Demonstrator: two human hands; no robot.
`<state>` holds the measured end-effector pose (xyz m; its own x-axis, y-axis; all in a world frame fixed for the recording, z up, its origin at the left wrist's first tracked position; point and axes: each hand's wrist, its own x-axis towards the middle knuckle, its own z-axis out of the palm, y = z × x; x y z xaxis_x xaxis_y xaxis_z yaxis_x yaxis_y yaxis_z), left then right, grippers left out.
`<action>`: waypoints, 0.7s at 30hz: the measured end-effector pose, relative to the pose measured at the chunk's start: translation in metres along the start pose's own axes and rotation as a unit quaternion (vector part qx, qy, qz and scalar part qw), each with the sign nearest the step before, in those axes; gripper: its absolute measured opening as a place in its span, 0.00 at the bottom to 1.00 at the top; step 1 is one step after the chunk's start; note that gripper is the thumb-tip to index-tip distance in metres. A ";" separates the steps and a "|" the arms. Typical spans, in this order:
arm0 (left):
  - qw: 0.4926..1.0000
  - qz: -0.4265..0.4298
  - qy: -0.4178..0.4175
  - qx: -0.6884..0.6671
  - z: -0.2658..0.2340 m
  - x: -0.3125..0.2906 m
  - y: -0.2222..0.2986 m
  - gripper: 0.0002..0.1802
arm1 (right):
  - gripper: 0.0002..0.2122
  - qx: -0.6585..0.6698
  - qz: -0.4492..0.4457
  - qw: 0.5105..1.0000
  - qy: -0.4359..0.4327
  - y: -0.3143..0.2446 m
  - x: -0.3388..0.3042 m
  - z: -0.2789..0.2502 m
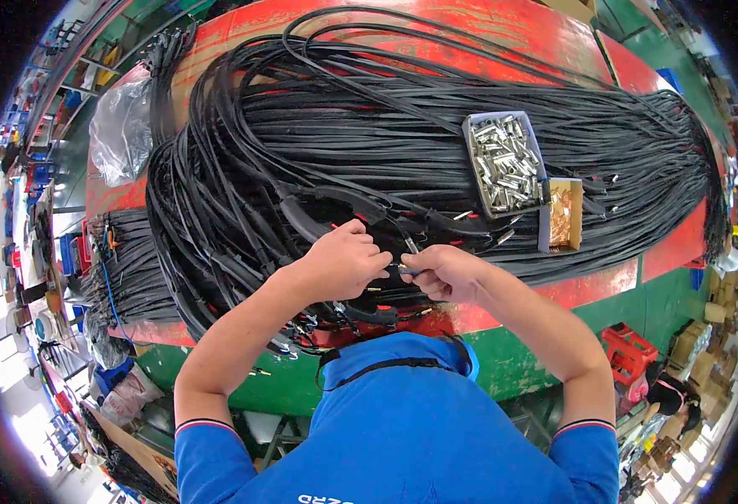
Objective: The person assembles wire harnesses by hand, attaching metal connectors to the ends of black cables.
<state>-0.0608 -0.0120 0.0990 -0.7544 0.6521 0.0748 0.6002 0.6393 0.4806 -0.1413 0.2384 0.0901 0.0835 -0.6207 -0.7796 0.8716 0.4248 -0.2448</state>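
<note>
My two hands meet at the near edge of a large heap of black cables [369, 126]. The left hand [348, 262] is closed, its fingertips pinched together on something too small to make out. Facing it, my right hand [446, 273] pinches a thin wire end [407, 270] that spans the small gap between the hands. A silver cylindrical fitting [411, 244] shows just above the right fingertips. Beyond the left hand lies a curved black handle [303, 218] with cable running from it. Loose cable ends with metal tips lie under and around both hands.
A shallow box [472, 155] full of silver metal sleeves rests on the cables, beside a small cardboard box [545, 228] of copper-coloured pieces. The red worktable [545, 42] has worn paint. A clear plastic bag [121, 134] lies far left; a red plastic crate [627, 353] stands right.
</note>
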 end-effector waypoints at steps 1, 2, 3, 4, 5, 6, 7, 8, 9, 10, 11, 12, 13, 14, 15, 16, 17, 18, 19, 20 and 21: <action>1.000 -0.001 -0.004 -0.003 0.000 0.001 -0.001 0.11 | 0.20 -0.004 0.024 1.000 -0.001 0.000 0.003 -0.004; 1.000 0.000 -0.004 -0.003 0.001 0.002 -0.002 0.11 | 0.20 -0.004 0.023 1.000 0.000 0.004 0.008 -0.007; 1.000 -0.009 -0.014 0.001 0.001 0.003 -0.001 0.09 | 0.18 -0.132 -0.072 0.987 0.058 0.009 0.012 -0.005; 1.000 -0.017 -0.024 0.004 0.001 0.004 -0.002 0.10 | 0.16 -0.255 -0.165 0.946 0.113 0.013 0.015 -0.005; 1.000 -0.019 -0.024 0.005 0.001 0.004 -0.004 0.10 | 0.16 -0.257 -0.165 0.946 0.112 0.016 0.013 -0.008; 1.000 -0.015 0.004 -0.005 0.001 0.004 -0.006 0.10 | 0.15 -0.482 -0.380 0.767 0.185 0.015 0.004 -0.006; 0.999 -0.010 0.031 -0.015 0.000 0.004 -0.007 0.10 | 0.14 -0.643 -0.544 0.486 0.233 0.014 -0.004 -0.003; 0.999 -0.012 0.031 -0.016 0.000 0.003 -0.007 0.10 | 0.14 -0.643 -0.544 0.488 0.231 0.012 -0.007 -0.001; 0.999 -0.012 0.031 -0.020 -0.003 0.005 -0.007 0.10 | 0.13 -0.660 -0.547 0.459 0.232 0.009 -0.010 -0.001; 0.999 -0.012 0.031 -0.025 -0.005 0.007 -0.006 0.11 | 0.13 -0.676 -0.550 0.431 0.232 0.008 -0.011 -0.001; 0.999 -0.011 0.030 -0.026 -0.005 0.009 -0.006 0.11 | 0.13 -0.676 -0.550 0.432 0.233 0.008 -0.012 -0.003; 0.999 -0.007 0.032 -0.015 -0.004 0.010 -0.005 0.11 | 0.11 -0.668 -0.541 0.459 0.224 0.009 -0.011 -0.004; 0.999 -0.004 0.033 -0.004 -0.004 0.011 -0.005 0.11 | 0.11 -0.660 -0.532 0.485 0.214 0.010 -0.010 -0.005; 0.999 -0.004 0.031 -0.005 -0.005 0.011 -0.004 0.11 | 0.11 -0.658 -0.533 0.487 0.214 0.012 -0.009 -0.007; 1.000 -0.003 0.029 -0.009 -0.006 0.012 -0.003 0.11 | 0.10 -0.644 -0.517 0.527 0.201 0.013 -0.009 -0.009; 1.000 -0.002 0.026 -0.013 -0.007 0.013 -0.002 0.11 | 0.10 -0.627 -0.500 0.567 0.186 0.013 -0.009 -0.010; 1.000 -0.002 0.025 -0.014 -0.009 0.013 -0.002 0.11 | 0.10 -0.627 -0.500 0.568 0.187 0.014 -0.008 -0.011; 1.000 0.002 0.029 -0.007 -0.010 0.013 -0.003 0.11 | 0.09 -0.605 -0.485 0.605 0.179 0.012 -0.010 -0.006; 0.999 0.005 0.034 -0.001 -0.012 0.012 -0.003 0.11 | 0.10 -0.582 -0.470 0.642 0.170 0.009 -0.012 -0.001; 0.999 0.005 0.033 -0.002 -0.012 0.012 -0.003 0.11 | 0.10 -0.582 -0.469 0.642 0.170 0.007 -0.015 0.002; 0.999 0.007 0.040 -0.003 -0.012 0.011 -0.004 0.11 | 0.10 -0.547 -0.433 0.700 0.152 0.003 -0.016 0.005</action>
<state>-0.0745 -0.0123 0.1088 -0.7649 0.6262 0.1512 0.6096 0.6278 0.4840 -0.1375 0.2468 0.1047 -0.4994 -0.8592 -0.1113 -0.3745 0.3300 -0.8665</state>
